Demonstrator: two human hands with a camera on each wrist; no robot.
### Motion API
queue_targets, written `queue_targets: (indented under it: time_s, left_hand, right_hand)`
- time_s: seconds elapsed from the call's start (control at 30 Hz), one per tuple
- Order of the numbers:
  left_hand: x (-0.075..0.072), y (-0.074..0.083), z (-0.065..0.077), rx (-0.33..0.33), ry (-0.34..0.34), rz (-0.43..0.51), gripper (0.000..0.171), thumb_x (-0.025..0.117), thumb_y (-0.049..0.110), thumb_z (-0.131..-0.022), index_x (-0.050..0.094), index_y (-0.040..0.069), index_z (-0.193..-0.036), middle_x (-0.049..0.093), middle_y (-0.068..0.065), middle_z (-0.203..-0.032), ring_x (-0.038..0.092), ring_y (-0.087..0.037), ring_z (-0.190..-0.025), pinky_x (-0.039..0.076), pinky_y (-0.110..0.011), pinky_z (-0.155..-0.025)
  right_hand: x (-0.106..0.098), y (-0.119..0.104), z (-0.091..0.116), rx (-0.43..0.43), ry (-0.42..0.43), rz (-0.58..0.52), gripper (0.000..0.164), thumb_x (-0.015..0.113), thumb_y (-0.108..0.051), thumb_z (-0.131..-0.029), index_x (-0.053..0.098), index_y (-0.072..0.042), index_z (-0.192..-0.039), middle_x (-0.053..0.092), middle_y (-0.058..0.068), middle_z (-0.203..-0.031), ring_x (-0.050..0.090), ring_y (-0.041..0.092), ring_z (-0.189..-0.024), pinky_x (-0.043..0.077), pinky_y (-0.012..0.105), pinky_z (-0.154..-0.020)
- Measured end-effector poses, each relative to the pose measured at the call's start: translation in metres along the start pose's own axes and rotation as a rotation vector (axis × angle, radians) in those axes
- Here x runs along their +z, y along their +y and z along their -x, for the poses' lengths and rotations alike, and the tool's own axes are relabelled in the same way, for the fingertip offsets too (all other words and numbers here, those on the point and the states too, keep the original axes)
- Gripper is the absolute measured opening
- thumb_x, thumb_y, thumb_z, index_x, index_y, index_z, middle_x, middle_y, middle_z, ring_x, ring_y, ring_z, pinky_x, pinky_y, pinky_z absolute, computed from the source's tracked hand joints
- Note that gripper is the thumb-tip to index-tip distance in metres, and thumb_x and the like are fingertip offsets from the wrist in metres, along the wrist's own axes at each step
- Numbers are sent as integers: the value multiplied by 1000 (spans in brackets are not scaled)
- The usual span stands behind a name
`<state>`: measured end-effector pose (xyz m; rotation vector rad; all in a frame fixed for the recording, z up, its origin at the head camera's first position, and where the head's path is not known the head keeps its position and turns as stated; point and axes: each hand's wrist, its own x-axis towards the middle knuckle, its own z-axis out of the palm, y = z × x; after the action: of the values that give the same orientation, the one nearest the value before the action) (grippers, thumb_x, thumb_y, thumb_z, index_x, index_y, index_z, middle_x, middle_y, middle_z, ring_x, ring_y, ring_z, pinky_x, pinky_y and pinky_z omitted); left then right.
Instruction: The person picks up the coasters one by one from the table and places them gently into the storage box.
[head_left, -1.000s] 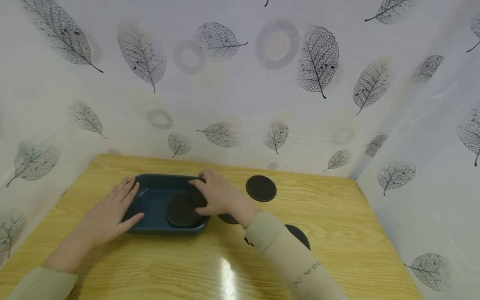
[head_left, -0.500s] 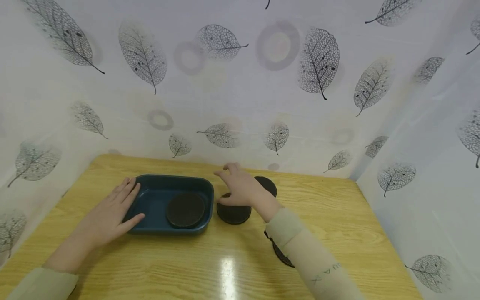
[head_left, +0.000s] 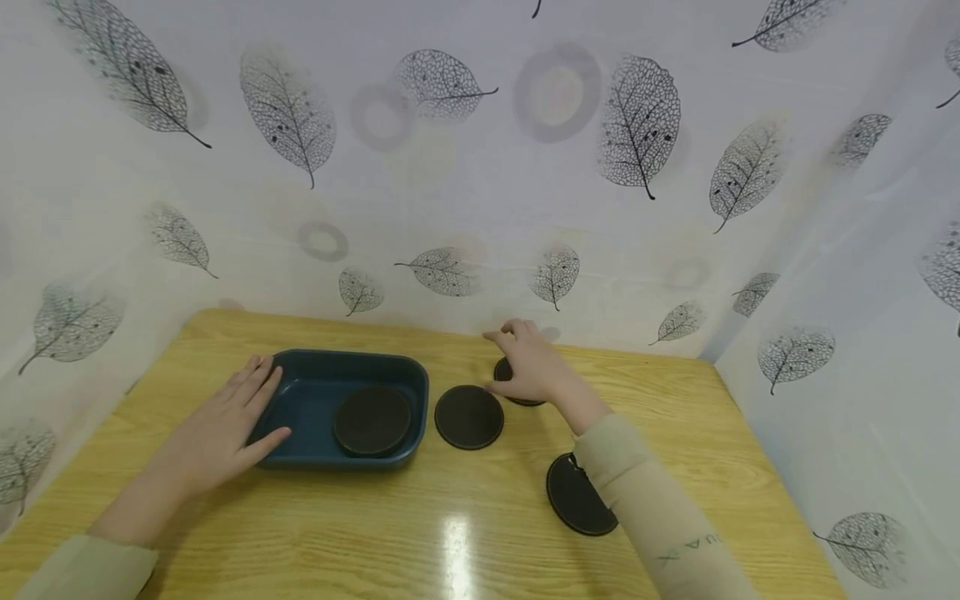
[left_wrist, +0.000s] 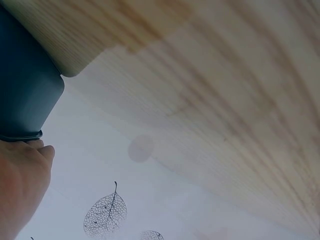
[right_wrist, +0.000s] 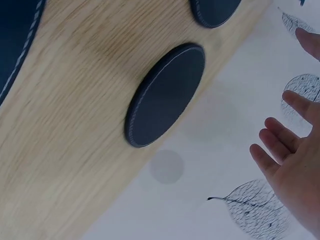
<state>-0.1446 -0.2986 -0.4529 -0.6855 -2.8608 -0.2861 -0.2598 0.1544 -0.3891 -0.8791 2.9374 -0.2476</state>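
Observation:
My left hand [head_left: 202, 433] rests on the left end of a dark blue rectangular tray [head_left: 360, 463], its fingers extended along the rim and the thumb apart. One round black coaster [head_left: 372, 421] lies in the right part of that tray. Above the back coaster [head_left: 504, 372] hovers my right hand [head_left: 531, 367], holding nothing and partly hiding it in the head view. The right wrist view shows those fingers spread, apart from a stitched-edge coaster [right_wrist: 165, 95]. Between tray and right hand lies another coaster [head_left: 469, 417]. A further coaster [head_left: 577, 497] sits partly under the right forearm.
A wooden table [head_left: 337, 533] with yellowish grain bears everything. Behind it and at the sides hangs a white sheet [head_left: 465, 192] printed with grey leaves, meeting the table's back edge.
From over the tray's right end, my right hand has moved right, past the middle coaster to the back one. The coaster in the tray is now uncovered. The left hand stays put.

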Motion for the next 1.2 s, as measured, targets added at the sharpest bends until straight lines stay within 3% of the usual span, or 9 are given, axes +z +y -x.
queue_targets:
  time_s: [0.37,0.57,0.7,0.8,1.0,1.2]
  left_hand:
    - [1,0,0,10,9,-7,91,64,48,-104,26,-9,-164,26,-36,-170,7,-42,-166,-20,-16,-125]
    - [2,0,0,19,19,-11,91,64,47,-104,25,-9,-165,25,-35,-170,-6,-31,-168,-20,-17,-126]
    - [1,1,0,11,15,-4,92,65,47,-104,24,-8,-165,25,-35,-170,1,-37,-167,-20,-15,-125]
    - [0,1,0,10,17,-3,92,65,46,-103,24,-8,-165,25,-35,-170,6,-41,-167,-20,-13,-124]
    - [1,1,0,17,31,-3,92,66,45,-103,25,-9,-165,26,-35,-170,-9,-28,-167,-20,-12,-123]
    - [1,1,1,12,26,-2,92,66,46,-103,25,-8,-165,25,-35,-171,-3,-35,-167,-20,-13,-123]
  right_hand:
    - [11,34,9,31,-16,-70,82,80,-41,-93,46,-5,-159,47,27,-148,52,43,-132,50,61,-110]
    - [22,44,8,82,-42,-120,86,81,-41,-92,44,-4,-161,46,29,-147,50,42,-132,49,61,-111]
    - [29,50,7,110,-41,-159,88,82,-40,-91,44,-2,-161,46,29,-143,48,42,-129,48,61,-111]
    - [34,53,7,141,-53,-202,89,83,-39,-91,43,-1,-161,43,30,-145,45,44,-133,46,63,-113]
    - [43,59,8,192,-80,-240,94,84,-41,-89,40,-4,-163,37,33,-156,39,49,-144,42,66,-118]
    - [49,61,7,203,-93,-230,96,87,-40,-86,41,-4,-162,41,31,-153,41,48,-140,44,65,-115]
